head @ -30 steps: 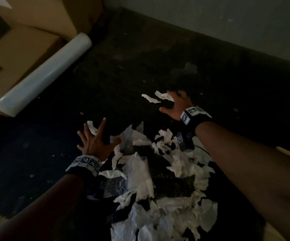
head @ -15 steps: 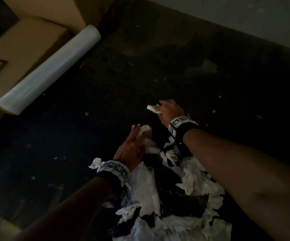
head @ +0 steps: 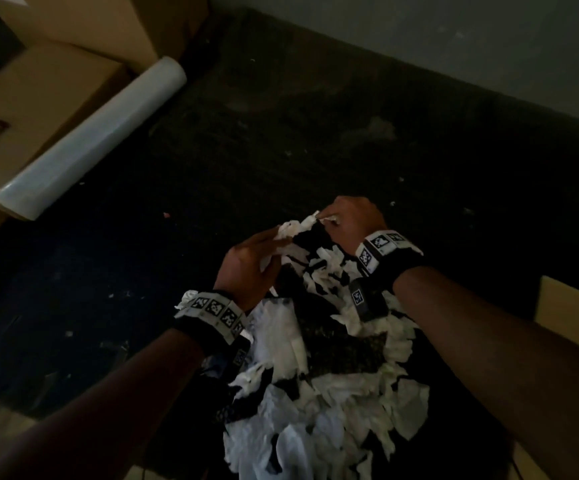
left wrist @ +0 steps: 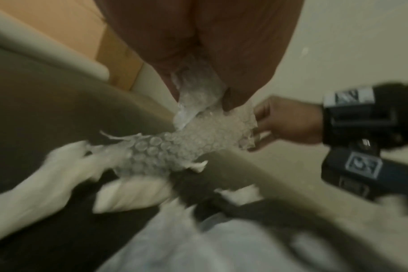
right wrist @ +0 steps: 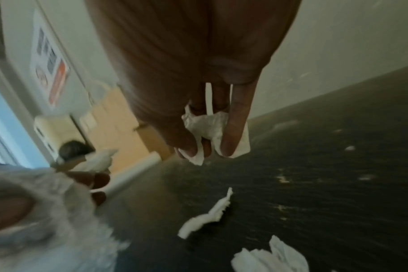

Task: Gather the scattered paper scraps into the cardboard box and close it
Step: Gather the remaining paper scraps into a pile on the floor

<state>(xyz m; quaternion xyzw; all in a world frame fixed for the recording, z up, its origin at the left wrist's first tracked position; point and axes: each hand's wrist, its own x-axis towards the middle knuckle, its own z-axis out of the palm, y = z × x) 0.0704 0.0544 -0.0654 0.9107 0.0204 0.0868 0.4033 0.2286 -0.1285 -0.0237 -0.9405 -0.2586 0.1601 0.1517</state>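
Observation:
A heap of white paper scraps (head: 336, 386), mixed with bubble wrap, lies on the dark floor in front of me. My left hand (head: 257, 261) is at the heap's far edge, fingers curled round a crumpled strip of bubble wrap (left wrist: 175, 147). My right hand (head: 350, 220) is just beside it, almost touching it, and pinches small white scraps (right wrist: 210, 128) among its fingers. A cardboard box (head: 38, 95) stands at the far left, well away from both hands. Its opening is out of view.
A long white roll (head: 90, 140) lies against the box at the left. Another cardboard edge (head: 572, 306) shows at the right, behind my right forearm. Tiny bits of paper (right wrist: 349, 148) dot the dark floor beyond the heap. A pale wall (head: 454, 36) runs along the back.
Both hands were spread flat and apart on the floor. They swept inward, dragging the outlying scraps, and now meet at the heap's far edge with fingers curled on material.

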